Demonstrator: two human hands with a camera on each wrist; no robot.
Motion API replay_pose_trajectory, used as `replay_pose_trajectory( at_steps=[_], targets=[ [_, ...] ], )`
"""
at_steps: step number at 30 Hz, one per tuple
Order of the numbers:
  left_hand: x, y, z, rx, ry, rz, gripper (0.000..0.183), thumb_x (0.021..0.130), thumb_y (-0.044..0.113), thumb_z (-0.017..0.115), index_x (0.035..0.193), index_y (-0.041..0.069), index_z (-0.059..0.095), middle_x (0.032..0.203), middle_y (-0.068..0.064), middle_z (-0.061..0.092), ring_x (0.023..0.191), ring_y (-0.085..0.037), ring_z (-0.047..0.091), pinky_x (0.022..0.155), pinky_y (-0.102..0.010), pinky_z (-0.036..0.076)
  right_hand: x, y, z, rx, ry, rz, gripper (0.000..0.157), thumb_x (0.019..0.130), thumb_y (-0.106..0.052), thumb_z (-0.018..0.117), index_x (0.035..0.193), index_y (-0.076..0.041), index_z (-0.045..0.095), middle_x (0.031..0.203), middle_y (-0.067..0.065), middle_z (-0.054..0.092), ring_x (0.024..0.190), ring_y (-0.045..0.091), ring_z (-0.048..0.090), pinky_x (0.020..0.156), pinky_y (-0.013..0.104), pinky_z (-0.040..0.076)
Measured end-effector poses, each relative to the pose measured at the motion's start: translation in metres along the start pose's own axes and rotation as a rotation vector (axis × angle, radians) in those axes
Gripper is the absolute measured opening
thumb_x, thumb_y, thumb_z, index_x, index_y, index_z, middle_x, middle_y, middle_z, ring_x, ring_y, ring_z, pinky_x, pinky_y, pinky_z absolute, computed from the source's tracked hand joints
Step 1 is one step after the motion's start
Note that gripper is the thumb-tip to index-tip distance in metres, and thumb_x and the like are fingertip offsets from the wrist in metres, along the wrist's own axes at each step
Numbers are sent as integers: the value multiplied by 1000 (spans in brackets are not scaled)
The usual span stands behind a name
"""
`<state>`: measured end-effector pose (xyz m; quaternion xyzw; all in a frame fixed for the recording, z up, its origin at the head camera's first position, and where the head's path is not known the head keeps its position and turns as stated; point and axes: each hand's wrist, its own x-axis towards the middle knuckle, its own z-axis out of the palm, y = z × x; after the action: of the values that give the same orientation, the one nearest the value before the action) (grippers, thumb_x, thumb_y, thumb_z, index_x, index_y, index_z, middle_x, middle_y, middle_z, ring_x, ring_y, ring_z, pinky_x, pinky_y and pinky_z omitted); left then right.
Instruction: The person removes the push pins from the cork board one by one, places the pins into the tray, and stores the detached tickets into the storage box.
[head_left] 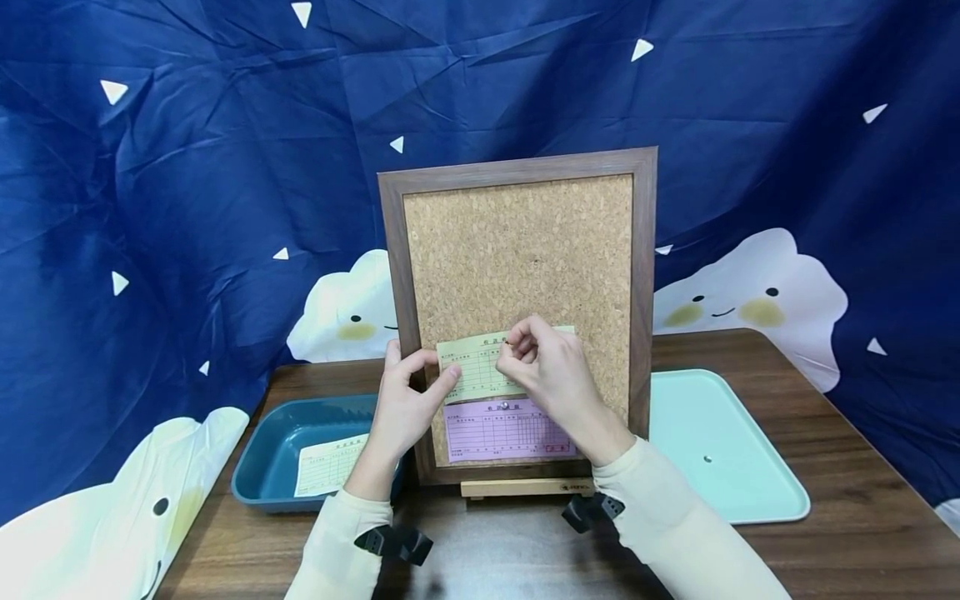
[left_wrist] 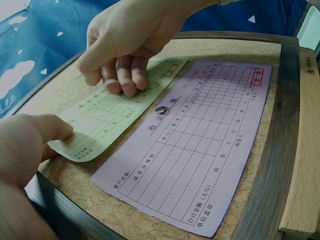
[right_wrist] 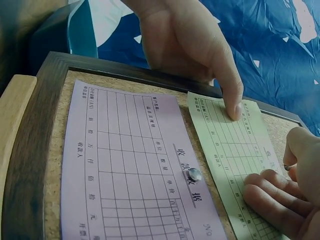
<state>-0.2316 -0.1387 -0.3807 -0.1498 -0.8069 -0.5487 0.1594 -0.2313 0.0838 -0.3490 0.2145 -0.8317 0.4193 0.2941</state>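
So the green slip (head_left: 476, 382) is a thin printed form, black grid and lettering plus a little red box, sitting a bit crooked on the framed corkboard (head_left: 525, 242), right above a purple slip (head_left: 487, 433). Left hand (head_left: 405, 402) has its left edge pinched, thumb on the face. Right hand (head_left: 557, 371) is pinching what looks like a small pin (right_wrist: 286, 167) over it, mostly hidden. Headcount: two slips on the board, one pale slip (head_left: 326, 468) in the single blue basin (head_left: 270, 437), one silver pin (right_wrist: 195, 174) in the purple one, one mint tray (head_left: 697, 425) on the worktop (head_left: 217, 546).
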Motion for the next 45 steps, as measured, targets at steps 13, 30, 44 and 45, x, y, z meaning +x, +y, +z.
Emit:
replay_pose_trajectory(
  at_steps=[13, 30, 44, 45],
  targets=[
    [-2, 0, -1, 0, 28, 24, 14, 97, 21, 81, 104, 9, 79, 122, -11, 40, 104, -24, 41, 81, -36, 37, -4, 2, -6, -13, 1, -16, 9, 86, -2, 72, 94, -3, 69, 79, 9, 75, 69, 15, 69, 64, 23, 59],
    [-5, -2, -3, -5, 39, -17, 18, 99, 23, 79, 105, 6, 77, 149, -18, 39, 135, -35, 40, 102, -50, 39, -10, 8, -13, -13, 45, -105, 11, 86, 1, 71, 94, -5, 69, 78, 6, 74, 68, 15, 69, 63, 26, 59],
    [-6, -3, -8, -44, 71, 48, 14, 97, 14, 78, 102, 1, 75, 150, -19, 38, 142, -35, 36, 118, -56, 32, -14, 14, -18, -20, 70, -167, 13, 86, 6, 72, 93, -4, 69, 80, 6, 74, 67, 12, 68, 61, 26, 59],
    [-6, -3, -8, -44, 74, 52, 14, 97, 14, 78, 101, 1, 75, 149, -19, 39, 142, -34, 36, 118, -55, 32, -14, 14, -18, -19, 72, -171, 12, 86, 6, 72, 93, -4, 69, 79, 7, 74, 67, 12, 68, 61, 26, 59]
  ],
)
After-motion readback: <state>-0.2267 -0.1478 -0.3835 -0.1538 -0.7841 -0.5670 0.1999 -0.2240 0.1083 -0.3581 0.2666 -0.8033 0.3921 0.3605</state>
